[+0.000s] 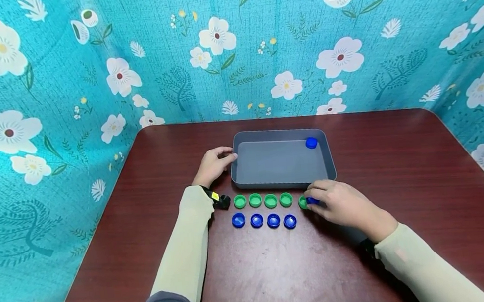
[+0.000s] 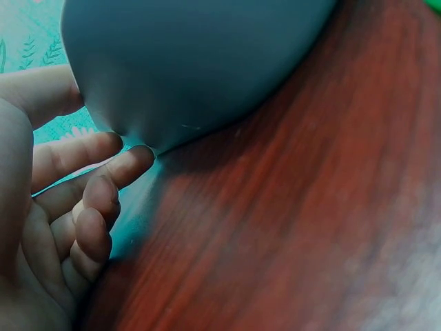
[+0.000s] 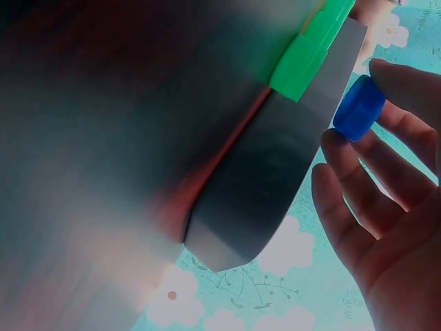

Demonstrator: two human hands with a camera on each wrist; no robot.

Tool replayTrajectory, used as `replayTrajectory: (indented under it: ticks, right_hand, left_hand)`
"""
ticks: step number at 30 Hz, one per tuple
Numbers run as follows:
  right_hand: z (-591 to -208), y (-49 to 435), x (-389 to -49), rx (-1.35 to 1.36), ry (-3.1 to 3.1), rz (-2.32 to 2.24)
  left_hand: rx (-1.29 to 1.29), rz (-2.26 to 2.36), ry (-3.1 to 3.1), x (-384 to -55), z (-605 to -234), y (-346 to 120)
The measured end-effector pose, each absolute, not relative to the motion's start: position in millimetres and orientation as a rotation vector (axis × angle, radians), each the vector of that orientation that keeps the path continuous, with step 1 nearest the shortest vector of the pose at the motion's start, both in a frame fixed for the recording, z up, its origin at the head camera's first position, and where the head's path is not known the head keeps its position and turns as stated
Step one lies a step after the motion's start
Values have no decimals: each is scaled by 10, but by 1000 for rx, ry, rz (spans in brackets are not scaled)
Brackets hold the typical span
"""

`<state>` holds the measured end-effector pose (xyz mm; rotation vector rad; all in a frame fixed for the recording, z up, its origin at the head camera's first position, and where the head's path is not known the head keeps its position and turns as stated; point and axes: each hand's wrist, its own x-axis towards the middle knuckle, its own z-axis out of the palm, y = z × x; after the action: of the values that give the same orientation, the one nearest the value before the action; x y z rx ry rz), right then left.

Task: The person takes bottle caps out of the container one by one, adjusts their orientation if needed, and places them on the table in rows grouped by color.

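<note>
My right hand (image 1: 342,204) pinches a blue bottle cap (image 3: 360,109) between thumb and fingers, just off the tray's near right corner. In the head view that hand partly covers the last green bottle cap (image 1: 303,202) in its row. My left hand (image 1: 214,165) touches the left side of a grey rectangular tray (image 1: 281,183) with its fingertips. Seen from the left wrist, these fingertips (image 2: 141,160) rest against the tray's outer wall, the other fingers loosely bent. A single blue cap (image 1: 311,142) lies inside the tray near its far right corner.
Before the tray runs a row of several green caps (image 1: 270,201); nearer to me is a row of several blue caps (image 1: 273,220). Everything stands on a dark red wooden table (image 1: 256,279). A flowered turquoise cloth (image 1: 230,47) hangs behind it and at the sides.
</note>
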<state>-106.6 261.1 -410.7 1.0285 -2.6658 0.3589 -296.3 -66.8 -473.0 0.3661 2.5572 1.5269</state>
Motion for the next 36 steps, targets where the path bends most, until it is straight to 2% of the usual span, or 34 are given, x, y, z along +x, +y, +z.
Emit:
replayTrajectory:
  ticks: [15,28,36]
  right_hand:
    - [-4045,2512,-993,1102,-2749,334]
    - [-4115,2443,-817,1144,-2853,379]
    - [-4084,2455,-820,1150,-2895,342]
  left_hand:
    - [353,1518,2575,-2983,-4655,-679]
    - [324,1517,2557,-2833,-4783,-670]
    - [334,1524,2568,-2834,-4723,-646]
